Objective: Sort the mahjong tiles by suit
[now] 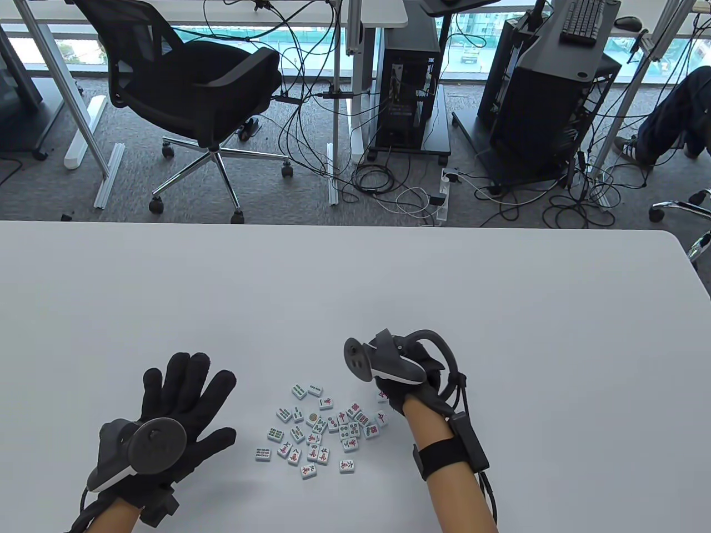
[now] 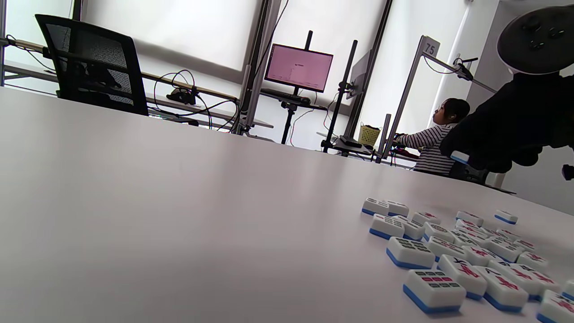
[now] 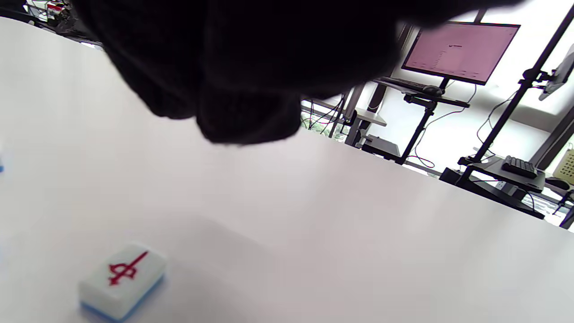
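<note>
Several white, blue-backed mahjong tiles (image 1: 319, 430) lie face up in a loose cluster on the white table (image 1: 355, 288); they also show in the left wrist view (image 2: 453, 255). My left hand (image 1: 183, 400) rests flat on the table left of the cluster, fingers spread and empty. My right hand (image 1: 397, 388) is at the cluster's right edge, raised off the table with fingers curled. It pinches one tile (image 1: 382, 395), which shows at its fingertips in the left wrist view (image 2: 459, 158). A red-character tile (image 3: 123, 280) lies on the table just below that hand.
Past the table's far edge (image 1: 355, 225) are an office chair (image 1: 194, 83), computer towers and floor cables. Bare tabletop spreads on all sides of the cluster.
</note>
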The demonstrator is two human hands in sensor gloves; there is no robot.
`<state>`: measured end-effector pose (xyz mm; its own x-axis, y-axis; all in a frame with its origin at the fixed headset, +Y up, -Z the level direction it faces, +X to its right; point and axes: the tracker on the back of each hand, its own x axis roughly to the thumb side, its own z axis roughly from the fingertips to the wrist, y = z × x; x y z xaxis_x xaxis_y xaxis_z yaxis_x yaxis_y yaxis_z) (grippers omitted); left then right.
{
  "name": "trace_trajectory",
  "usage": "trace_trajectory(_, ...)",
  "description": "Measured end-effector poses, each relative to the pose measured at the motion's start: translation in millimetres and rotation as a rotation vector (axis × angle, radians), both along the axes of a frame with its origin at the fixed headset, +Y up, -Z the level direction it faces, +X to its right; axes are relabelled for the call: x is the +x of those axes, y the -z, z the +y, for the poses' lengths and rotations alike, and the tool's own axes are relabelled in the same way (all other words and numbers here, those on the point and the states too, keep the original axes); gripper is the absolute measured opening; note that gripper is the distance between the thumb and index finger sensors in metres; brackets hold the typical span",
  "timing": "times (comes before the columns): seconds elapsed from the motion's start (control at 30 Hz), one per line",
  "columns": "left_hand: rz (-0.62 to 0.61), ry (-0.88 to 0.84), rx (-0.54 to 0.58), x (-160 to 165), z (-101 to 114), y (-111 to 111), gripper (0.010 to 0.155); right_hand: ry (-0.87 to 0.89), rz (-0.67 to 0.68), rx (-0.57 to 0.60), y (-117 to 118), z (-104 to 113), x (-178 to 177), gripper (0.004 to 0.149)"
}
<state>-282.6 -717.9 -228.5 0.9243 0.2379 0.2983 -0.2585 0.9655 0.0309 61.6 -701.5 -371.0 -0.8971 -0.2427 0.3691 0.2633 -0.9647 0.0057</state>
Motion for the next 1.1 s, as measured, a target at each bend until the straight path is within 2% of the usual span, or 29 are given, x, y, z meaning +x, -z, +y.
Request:
trace_trajectory(0.1,-0.002,0.003,0.0,0.6,0.1,-0.2,0.08,-0.003,-0.044,-0.042,-1.2,-6.4,23.6,0.058)
trace_trajectory(0.23,-0.002,0.005,-0.001,1.0,0.5,-0.4,0.08,-0.031,-0.091,-0.084,-6.0,-28.4,49.1,0.057)
trace_trajectory(0.4,-0.007,0.016,-0.007,2.6,0.1,-0.5,0.08,-0.013,-0.123,-0.138,-11.2,-52.0,66.7,0.056)
trace_trajectory(0.5,-0.005,0.019,-0.012,3.0,-0.1,-0.5,0.08,-0.002,-0.118,-0.135,-12.8,-57.2,68.8,0.055)
trace_trajectory(0.87,0.001,0.025,-0.028,3.8,-0.4,-0.2,0.08,-0.037,-0.096,-0.123,-15.4,-65.1,61.8,0.054)
trace_trajectory(0.97,0.003,0.021,-0.031,3.4,-0.3,0.1,0.08,-0.067,-0.118,-0.141,-17.3,-60.8,60.2,0.061)
trace_trajectory(1.1,0.004,0.02,-0.035,3.5,-0.5,0.4,0.08,0.026,-0.118,-0.109,-20.7,-44.5,48.9,0.064)
